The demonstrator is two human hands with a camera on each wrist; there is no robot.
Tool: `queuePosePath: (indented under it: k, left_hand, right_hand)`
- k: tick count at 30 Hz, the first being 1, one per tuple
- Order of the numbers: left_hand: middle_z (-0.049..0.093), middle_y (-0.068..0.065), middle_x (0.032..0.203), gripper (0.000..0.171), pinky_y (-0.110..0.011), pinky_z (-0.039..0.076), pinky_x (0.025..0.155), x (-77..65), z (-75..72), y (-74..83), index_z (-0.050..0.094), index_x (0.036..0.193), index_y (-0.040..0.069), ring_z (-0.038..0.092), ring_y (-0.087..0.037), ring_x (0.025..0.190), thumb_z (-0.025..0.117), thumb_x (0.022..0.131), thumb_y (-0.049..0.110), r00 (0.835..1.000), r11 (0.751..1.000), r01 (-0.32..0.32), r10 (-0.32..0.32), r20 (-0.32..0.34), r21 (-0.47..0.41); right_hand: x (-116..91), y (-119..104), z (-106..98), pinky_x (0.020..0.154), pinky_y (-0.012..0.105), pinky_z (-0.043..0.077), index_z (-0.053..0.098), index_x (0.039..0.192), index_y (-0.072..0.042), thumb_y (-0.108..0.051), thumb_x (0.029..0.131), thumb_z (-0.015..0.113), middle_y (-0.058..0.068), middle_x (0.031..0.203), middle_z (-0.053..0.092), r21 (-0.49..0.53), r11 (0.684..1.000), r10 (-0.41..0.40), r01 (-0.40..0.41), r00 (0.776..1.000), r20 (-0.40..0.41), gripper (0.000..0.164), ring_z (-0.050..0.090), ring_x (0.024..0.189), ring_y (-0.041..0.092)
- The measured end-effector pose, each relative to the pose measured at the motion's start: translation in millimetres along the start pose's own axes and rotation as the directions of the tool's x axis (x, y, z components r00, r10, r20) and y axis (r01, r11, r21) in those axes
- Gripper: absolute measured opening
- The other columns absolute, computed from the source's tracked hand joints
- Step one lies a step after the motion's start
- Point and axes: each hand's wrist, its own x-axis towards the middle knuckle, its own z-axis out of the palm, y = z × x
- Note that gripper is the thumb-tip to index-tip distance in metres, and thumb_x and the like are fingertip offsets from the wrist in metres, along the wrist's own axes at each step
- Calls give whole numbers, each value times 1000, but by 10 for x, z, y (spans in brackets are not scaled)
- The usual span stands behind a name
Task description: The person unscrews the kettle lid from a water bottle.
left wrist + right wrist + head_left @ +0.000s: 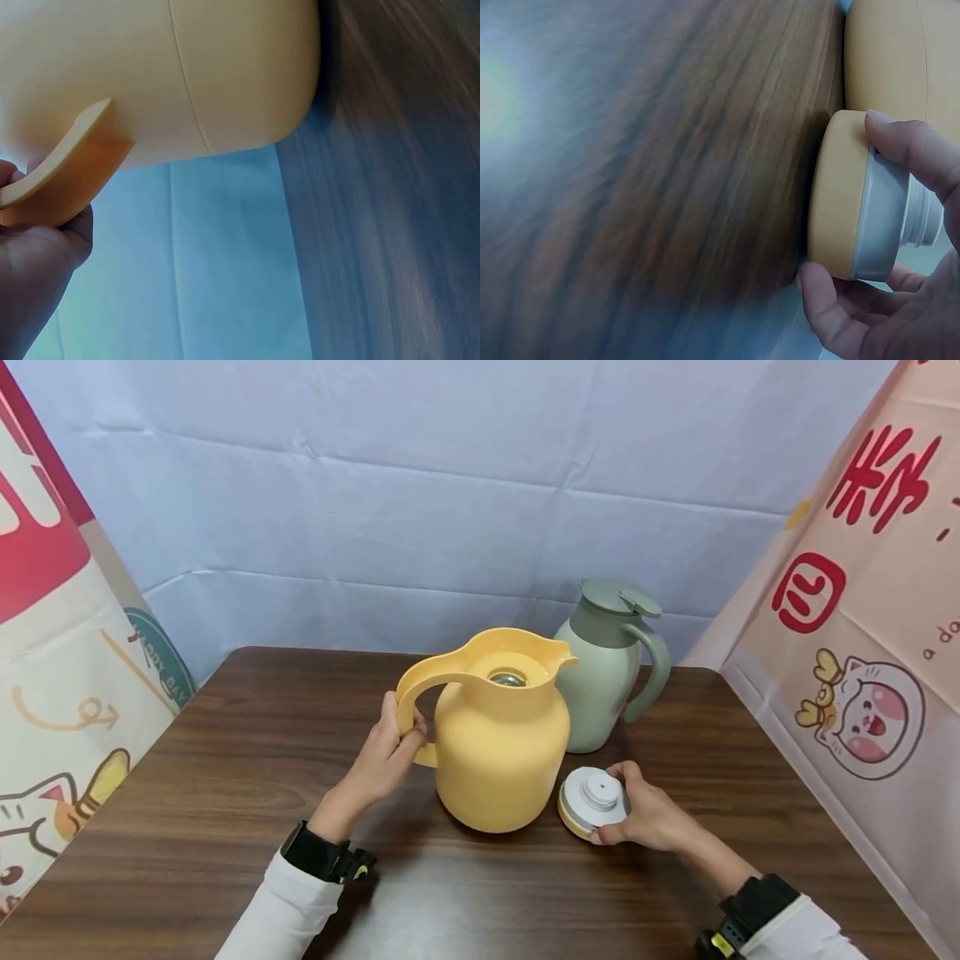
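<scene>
A yellow thermos jug (pixel 498 752) stands upright on the table, its top uncovered so the shiny inner mouth shows. The left hand (pixel 384 752) grips its handle, fingers curled round the lower part; the left wrist view shows the handle (pixel 75 169) in that hand too. To the right of the jug lies its lid (pixel 592 802), white threaded side up and yellow rim down. The right hand (pixel 645 810) holds this lid by its edge, thumb on the near side and fingers on the far side. In the right wrist view the lid (pixel 840 195) sits against the table.
Behind the yellow jug, to the right, stands a green thermos jug (pixel 600 685) with its lid on and handle facing right. Both stand on a dark wooden table (pixel 285 760). A pale cloth (pixel 375 510) hangs behind, with printed sheets (pixel 847 635) at the sides.
</scene>
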Motion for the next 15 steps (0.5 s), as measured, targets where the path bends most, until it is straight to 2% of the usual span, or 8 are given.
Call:
queuePosePath:
  k: [4, 8, 12, 15]
  left_hand:
    - [45, -7, 87, 5, -33, 42, 60, -13, -46, -33, 33, 99, 7, 46, -20, 69, 37, 96, 7, 1000, 1000, 26, -26, -16, 11]
    - [47, -8, 85, 5, -33, 42, 57, -4, -99, -78, 34, 100, 7, 46, -21, 65, 37, 96, 7, 999, 1000, 20, -19, -46, 23]
    - [46, -9, 82, 5, -32, 41, 53, 22, -163, -126, 36, 100, 7, 48, -21, 63, 38, 97, 7, 995, 999, 42, -39, -95, 33]
    - [46, -9, 81, 4, -31, 40, 51, 37, -211, -134, 36, 100, 5, 46, -21, 60, 38, 97, 6, 989, 996, 78, -72, -129, 41]
  right_hand:
    - [97, -68, 50, 78, 40, 40, 34, 122, -1, -34, 56, 88, 14, 105, 55, 6, 1000, 2, -2, 1000, 7, 92, 53, 92, 28]
    - [206, -133, 110, 78, 38, 40, 35, 122, 0, -32, 57, 88, 13, 104, 56, 10, 1000, 1, -1, 1000, -1, 90, 53, 92, 26]
    - [292, -213, 173, 61, 36, 47, 34, 124, -1, -26, 58, 88, 16, 104, 54, 72, 997, 37, -38, 999, 11, 89, 57, 72, 23]
    - [350, -277, 213, 46, 34, 47, 32, 126, -2, -23, 59, 88, 20, 105, 52, 121, 990, 72, -75, 997, 29, 90, 55, 56, 22]
